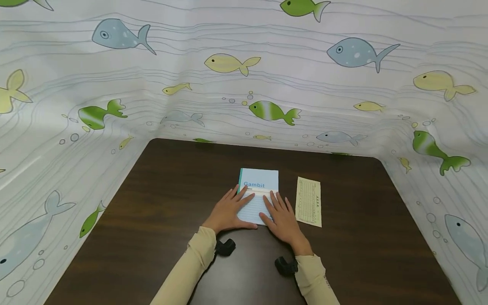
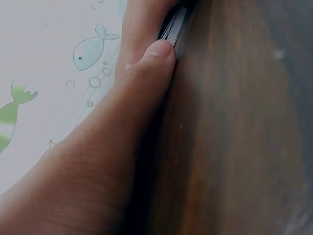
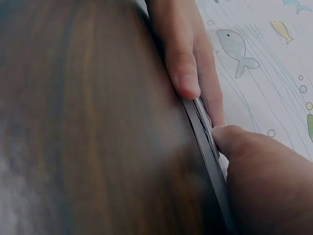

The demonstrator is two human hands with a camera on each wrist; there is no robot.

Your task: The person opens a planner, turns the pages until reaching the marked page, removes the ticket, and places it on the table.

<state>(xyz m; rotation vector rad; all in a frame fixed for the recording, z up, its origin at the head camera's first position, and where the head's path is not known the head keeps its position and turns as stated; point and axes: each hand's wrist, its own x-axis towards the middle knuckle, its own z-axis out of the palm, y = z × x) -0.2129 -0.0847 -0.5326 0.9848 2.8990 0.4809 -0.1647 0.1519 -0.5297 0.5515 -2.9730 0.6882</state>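
Observation:
A light blue notebook (image 1: 263, 177) with a teal spine and the word Gambit on its cover lies flat on the dark table. My left hand (image 1: 228, 212) rests on its left side with fingers spread, the thumb along the near edge. On the right side lies my right hand (image 1: 283, 218), its fingers straight and pointing away from me. Both wrist views show the notebook's page edge (image 3: 205, 142) low against the table, with the left thumb (image 2: 159, 51) at that edge. The hands hide the lower corners of the cover.
A pale yellow printed sheet (image 1: 309, 201) lies just right of the notebook. The brown wooden table (image 1: 171, 186) has a fish-patterned white curtain (image 1: 228, 25) along its back and sides. Black wrist devices (image 1: 225, 247) sit below both hands.

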